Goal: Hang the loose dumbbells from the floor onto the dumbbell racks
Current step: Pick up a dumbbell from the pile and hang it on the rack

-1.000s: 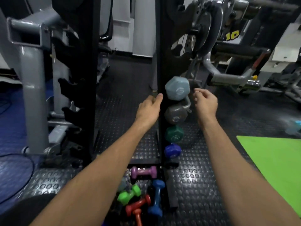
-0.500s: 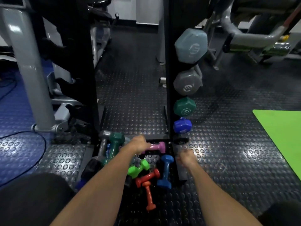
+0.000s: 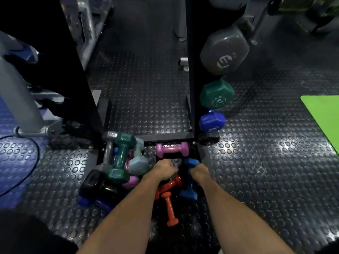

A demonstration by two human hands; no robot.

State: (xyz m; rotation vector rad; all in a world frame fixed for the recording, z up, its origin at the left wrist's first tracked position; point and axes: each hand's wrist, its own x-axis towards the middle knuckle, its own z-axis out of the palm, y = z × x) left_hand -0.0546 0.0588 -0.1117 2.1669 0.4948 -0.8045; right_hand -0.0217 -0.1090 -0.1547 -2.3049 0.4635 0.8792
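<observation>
In the head view, the person bends over the base of the black rack post [image 3: 190, 70]. Three dumbbells already hang on its right side: a grey dumbbell [image 3: 224, 52] on top, a green dumbbell [image 3: 216, 94] under it, and a dark blue dumbbell [image 3: 211, 121] lowest. So this part of the task looks done.

Much is left, in my judgement. On the studded floor [image 3: 266, 171] at the foot of the rack lies a pile: a teal dumbbell [image 3: 122, 156] across a light blue-grey dumbbell [image 3: 138, 165], a chrome-handled dumbbell [image 3: 109, 143] beside them, a black dumbbell [image 3: 95, 184] in front. A pink dumbbell [image 3: 172, 149] lies alone near the base bar, and a red dumbbell [image 3: 169, 185] and an orange dumbbell [image 3: 169, 209] lie between the forearms.

The left hand [image 3: 162, 171] is closed low over the space between the pink and red ones, but what it grips is hidden, so I cannot tell. The right hand [image 3: 199, 174] is wrapped around the handle of a blue dumbbell [image 3: 189, 193], which seems to rest on the floor, not lifted yet. The next pair is only being taken, and most of the pile is not yet hung.
</observation>
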